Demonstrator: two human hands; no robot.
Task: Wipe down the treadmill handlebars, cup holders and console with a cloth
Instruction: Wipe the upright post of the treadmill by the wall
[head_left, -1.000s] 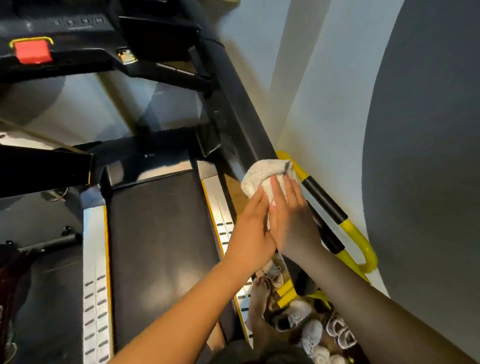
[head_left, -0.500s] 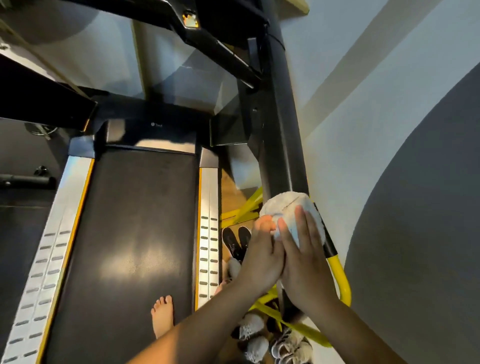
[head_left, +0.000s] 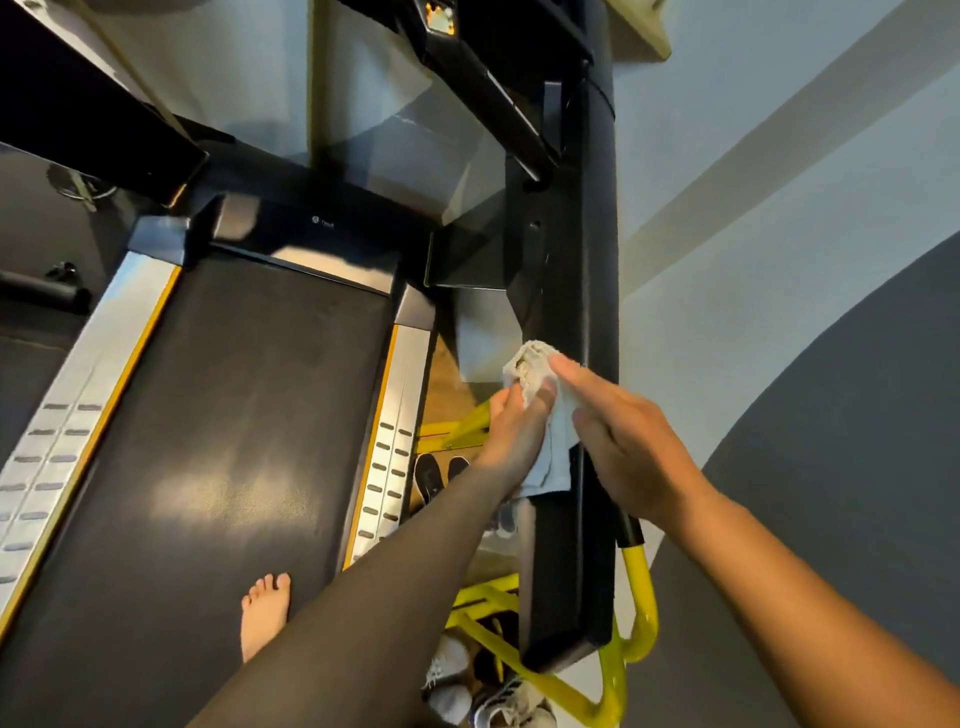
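Note:
A white cloth (head_left: 537, 382) is draped over the inner side of the treadmill's black right handlebar (head_left: 571, 545). My left hand (head_left: 511, 431) grips the cloth from the left, fingers curled round its bunched top. My right hand (head_left: 618, 431) lies on top of the handlebar with straight fingers, fingertips touching the cloth's upper edge. The underside of the console (head_left: 467, 57) shows at the top of the view. The cup holders are out of sight.
The black running belt (head_left: 223, 441) with silver side rails (head_left: 395, 431) lies below, my bare foot (head_left: 265, 613) on it. A yellow rack (head_left: 613, 670) with several shoes stands under the handlebar by the grey and white wall (head_left: 779, 312).
Both hands and the cloth slid forward along the handlebar, away from its rear end. My right hand's fingers came off the cloth bundle and now lie flat beside it.

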